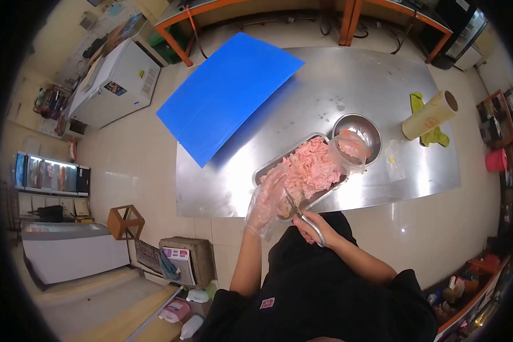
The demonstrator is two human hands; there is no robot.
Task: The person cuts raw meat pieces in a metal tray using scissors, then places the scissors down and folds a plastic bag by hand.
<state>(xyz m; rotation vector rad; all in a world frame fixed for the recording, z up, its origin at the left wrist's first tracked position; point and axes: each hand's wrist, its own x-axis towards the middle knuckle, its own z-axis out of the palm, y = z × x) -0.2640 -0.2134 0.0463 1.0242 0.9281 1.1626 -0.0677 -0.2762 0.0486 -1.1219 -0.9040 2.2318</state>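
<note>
A metal tray (260, 172) holds a heap of pale pink raw meat pieces (313, 165). My left hand (266, 199), in a clear plastic glove, is at the tray's near left end, against the meat. Its fingers look closed together; what lies in them is hard to make out. In my bare right hand (308, 227) is a pair of scissors (316, 227), the blades pointing up and left toward my gloved fingers. A clear plastic bag (350, 151) with pink meat in it rests partly over the tray's right end and a round steel bowl (374, 134).
The steel table (393, 74) bears a large blue board (228, 91) at its left. To the right stand a roll of plastic film (427, 115) on a green cloth (417, 102) and a small clear bag (394, 162). A white chest freezer (117, 85) is beyond, on the left.
</note>
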